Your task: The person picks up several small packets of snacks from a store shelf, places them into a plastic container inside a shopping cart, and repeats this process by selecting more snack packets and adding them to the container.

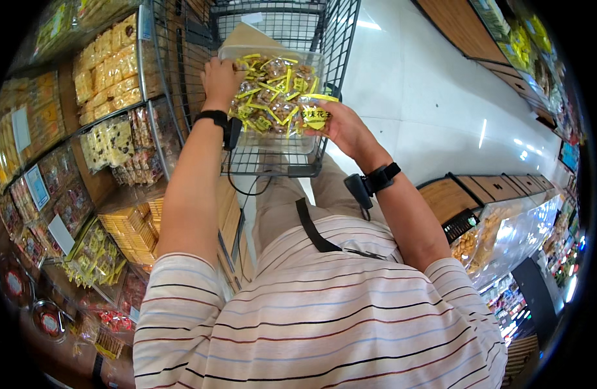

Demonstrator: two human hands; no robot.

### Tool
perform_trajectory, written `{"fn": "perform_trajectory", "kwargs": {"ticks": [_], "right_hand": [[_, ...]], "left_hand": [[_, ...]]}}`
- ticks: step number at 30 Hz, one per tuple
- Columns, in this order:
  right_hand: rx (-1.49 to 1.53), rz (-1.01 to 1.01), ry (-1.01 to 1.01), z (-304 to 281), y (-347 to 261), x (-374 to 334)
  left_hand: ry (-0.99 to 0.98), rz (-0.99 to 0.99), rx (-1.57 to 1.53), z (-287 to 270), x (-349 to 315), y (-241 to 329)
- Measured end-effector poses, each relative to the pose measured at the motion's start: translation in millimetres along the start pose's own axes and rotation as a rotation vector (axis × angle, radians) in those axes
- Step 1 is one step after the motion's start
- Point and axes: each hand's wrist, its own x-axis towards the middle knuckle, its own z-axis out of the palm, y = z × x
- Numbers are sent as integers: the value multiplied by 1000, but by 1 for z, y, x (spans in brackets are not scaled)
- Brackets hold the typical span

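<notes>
Left hand is at the far left corner of a clear plastic tub, fingers bent over the rim area; cannot tell whether its grip closes on the rim or on packets inside. Right hand has its grip closed on a yellow snack packet with dark print, thumb and fingers at the packet's right side, held over the tub's right part. Tub sits at the near end of a dark wire shopping cart, loaded with small clear-and-yellow snack packets, brown contents showing through. Brown cardboard lies just beyond the tub. Each wrist wears a black band with a small device; a thin black cable hangs in a loop below the left one. Person wears a striped shirt. Left of cart: display shelf with wrapped pale biscuits, more bagged snacks below. Right: glossy pale floor, then a wooden bin unit with tan snacks behind clear plastic. Outer edges warped, details there too small to read.
</notes>
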Motion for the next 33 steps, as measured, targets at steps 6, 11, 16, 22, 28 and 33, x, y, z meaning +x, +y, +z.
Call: {"fn": "perform_trajectory", "kwargs": {"ticks": [6, 11, 16, 22, 28, 33], "right_hand": [[-25, -56, -24, 5, -7, 4], [-30, -71, -89, 18, -16, 2], [-77, -71, -128, 29, -17, 1], [-72, -46, -131, 44, -17, -7], [-68, -37, -196, 43, -15, -6], [-343, -141, -90, 30, -1, -5]], "left_hand": [[-246, -545, -1398, -55, -45, 16], [-218, -509, -1711, -117, -88, 45], [-191, -440, -1847, -132, -111, 54], [-202, -440, -1859, -136, -123, 69], [-130, -422, -1758, -131, -120, 95], [-318, -371, -1615, -113, -112, 114]]}}
